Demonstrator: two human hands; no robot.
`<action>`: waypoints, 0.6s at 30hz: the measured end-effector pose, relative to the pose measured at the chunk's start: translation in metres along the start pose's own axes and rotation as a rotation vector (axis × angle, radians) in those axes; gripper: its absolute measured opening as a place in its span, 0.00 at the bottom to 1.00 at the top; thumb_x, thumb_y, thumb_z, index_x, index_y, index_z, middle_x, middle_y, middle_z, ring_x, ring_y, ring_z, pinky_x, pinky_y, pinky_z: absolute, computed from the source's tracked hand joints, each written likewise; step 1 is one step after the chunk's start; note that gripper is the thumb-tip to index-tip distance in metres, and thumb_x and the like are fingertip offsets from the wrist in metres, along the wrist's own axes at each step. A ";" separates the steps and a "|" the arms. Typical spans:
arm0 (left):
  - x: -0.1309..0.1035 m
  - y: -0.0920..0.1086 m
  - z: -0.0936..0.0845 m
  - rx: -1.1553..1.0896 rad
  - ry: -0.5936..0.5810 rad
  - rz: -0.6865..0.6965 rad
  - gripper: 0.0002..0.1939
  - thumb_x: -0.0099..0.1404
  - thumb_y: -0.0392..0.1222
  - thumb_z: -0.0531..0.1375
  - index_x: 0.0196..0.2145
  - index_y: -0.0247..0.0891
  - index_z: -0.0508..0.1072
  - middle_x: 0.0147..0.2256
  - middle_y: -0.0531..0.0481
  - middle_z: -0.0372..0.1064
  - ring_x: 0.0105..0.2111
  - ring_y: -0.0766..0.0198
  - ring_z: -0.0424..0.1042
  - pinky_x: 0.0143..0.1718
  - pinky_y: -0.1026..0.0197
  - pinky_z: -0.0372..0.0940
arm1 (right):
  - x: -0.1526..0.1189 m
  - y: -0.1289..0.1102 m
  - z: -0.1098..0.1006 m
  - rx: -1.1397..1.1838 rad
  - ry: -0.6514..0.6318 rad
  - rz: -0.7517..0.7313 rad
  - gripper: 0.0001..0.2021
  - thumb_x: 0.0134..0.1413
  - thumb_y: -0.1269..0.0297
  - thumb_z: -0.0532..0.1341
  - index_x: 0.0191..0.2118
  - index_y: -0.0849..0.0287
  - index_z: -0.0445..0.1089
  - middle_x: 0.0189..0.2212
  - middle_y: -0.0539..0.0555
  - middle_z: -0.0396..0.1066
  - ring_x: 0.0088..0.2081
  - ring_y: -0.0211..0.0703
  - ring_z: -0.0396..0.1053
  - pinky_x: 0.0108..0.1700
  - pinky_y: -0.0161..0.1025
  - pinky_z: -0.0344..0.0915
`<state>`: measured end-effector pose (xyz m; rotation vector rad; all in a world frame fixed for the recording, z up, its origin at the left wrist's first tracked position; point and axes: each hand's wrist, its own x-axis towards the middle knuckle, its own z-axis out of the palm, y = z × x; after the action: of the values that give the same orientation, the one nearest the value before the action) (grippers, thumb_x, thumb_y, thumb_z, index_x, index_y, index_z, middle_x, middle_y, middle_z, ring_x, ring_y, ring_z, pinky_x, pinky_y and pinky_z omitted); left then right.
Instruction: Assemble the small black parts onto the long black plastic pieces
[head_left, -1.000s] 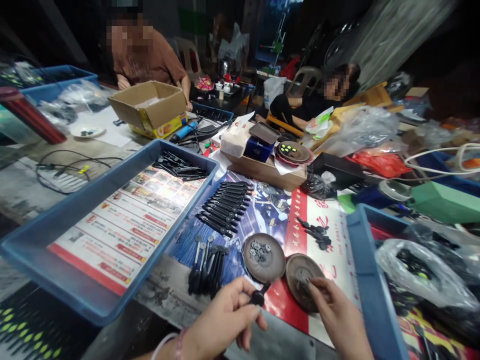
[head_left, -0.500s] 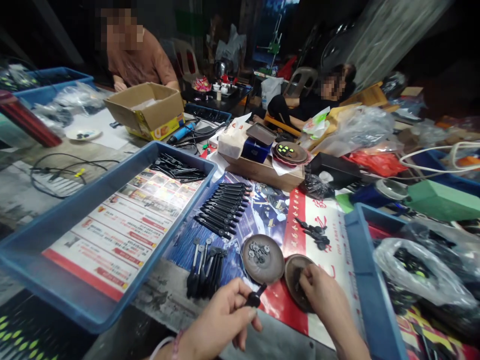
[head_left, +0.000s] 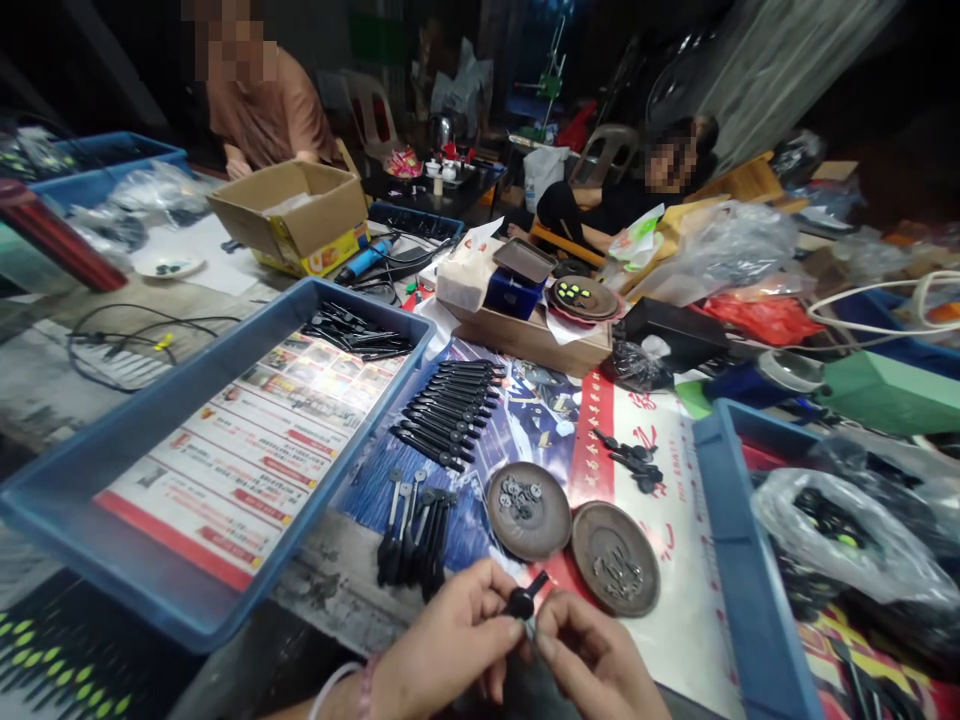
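Observation:
Near the bottom centre, my left hand point(head_left: 457, 640) pinches a small black part point(head_left: 523, 600) with a round head and a short stem. My right hand point(head_left: 589, 655) is beside it, fingertips pressed together close to that part; whatever they hold is too small to name. A brown dish point(head_left: 528, 540) above my hands holds small grey discs. Small metallic pieces lie in a second brown dish point(head_left: 649, 575) to its right. Black tools point(head_left: 409, 540) with grey tops lie left of the dishes, and a row of black handles point(head_left: 446, 410) is behind them.
A blue tray point(head_left: 172, 610) with a printed sheet and black parts fills the left. At right another blue bin point(head_left: 750, 540) holds plastic bags. A wooden box point(head_left: 525, 345) and a cardboard box point(head_left: 322, 215) stand farther back. Two people sit beyond the table.
My right hand has left the right-hand dish and moved left to the black part in my left hand. The dish's metallic pieces are now uncovered.

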<state>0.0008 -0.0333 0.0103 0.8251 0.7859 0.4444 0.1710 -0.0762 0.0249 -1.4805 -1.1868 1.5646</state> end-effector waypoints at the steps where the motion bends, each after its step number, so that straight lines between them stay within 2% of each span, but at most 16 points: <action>1: -0.001 0.000 -0.001 0.005 0.006 0.001 0.06 0.60 0.36 0.58 0.37 0.37 0.64 0.28 0.55 0.71 0.15 0.76 0.61 0.17 0.72 0.52 | 0.002 0.001 0.002 -0.006 0.008 -0.008 0.21 0.56 0.44 0.60 0.27 0.57 0.65 0.25 0.51 0.67 0.29 0.42 0.64 0.33 0.36 0.61; 7: -0.007 0.003 -0.003 0.089 0.060 0.020 0.05 0.62 0.38 0.58 0.37 0.37 0.65 0.27 0.57 0.66 0.17 0.75 0.60 0.20 0.70 0.55 | 0.005 0.004 0.007 -0.056 0.048 -0.053 0.18 0.57 0.48 0.60 0.27 0.58 0.65 0.25 0.51 0.67 0.29 0.42 0.65 0.32 0.35 0.62; 10: -0.011 0.007 -0.002 0.214 0.098 0.042 0.03 0.65 0.38 0.56 0.37 0.37 0.66 0.25 0.57 0.63 0.20 0.71 0.61 0.22 0.68 0.57 | 0.005 0.009 0.009 -0.076 0.085 -0.085 0.17 0.59 0.50 0.59 0.27 0.58 0.65 0.25 0.50 0.65 0.28 0.41 0.63 0.32 0.35 0.61; 12: -0.014 0.010 -0.002 0.342 0.115 0.080 0.04 0.68 0.38 0.54 0.38 0.38 0.67 0.28 0.55 0.66 0.26 0.68 0.66 0.27 0.66 0.59 | 0.006 0.014 0.012 -0.060 0.097 -0.104 0.16 0.60 0.52 0.60 0.27 0.58 0.65 0.25 0.49 0.64 0.28 0.41 0.62 0.32 0.34 0.61; 15: -0.018 0.015 -0.004 0.490 0.097 0.143 0.05 0.69 0.37 0.54 0.42 0.39 0.68 0.34 0.51 0.72 0.33 0.65 0.70 0.35 0.64 0.61 | 0.007 0.022 0.020 0.085 0.165 -0.122 0.14 0.60 0.52 0.62 0.30 0.57 0.66 0.26 0.48 0.64 0.29 0.39 0.63 0.33 0.33 0.63; 18: -0.017 0.013 -0.005 0.468 0.059 0.127 0.06 0.69 0.36 0.52 0.42 0.39 0.66 0.32 0.53 0.70 0.29 0.67 0.67 0.32 0.65 0.61 | 0.007 0.029 0.024 0.312 0.232 -0.078 0.14 0.57 0.51 0.66 0.43 0.52 0.66 0.32 0.48 0.68 0.34 0.40 0.68 0.39 0.34 0.66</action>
<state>-0.0144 -0.0336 0.0259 1.3076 0.9108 0.4033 0.1499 -0.0841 -0.0061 -1.3487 -0.8164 1.4075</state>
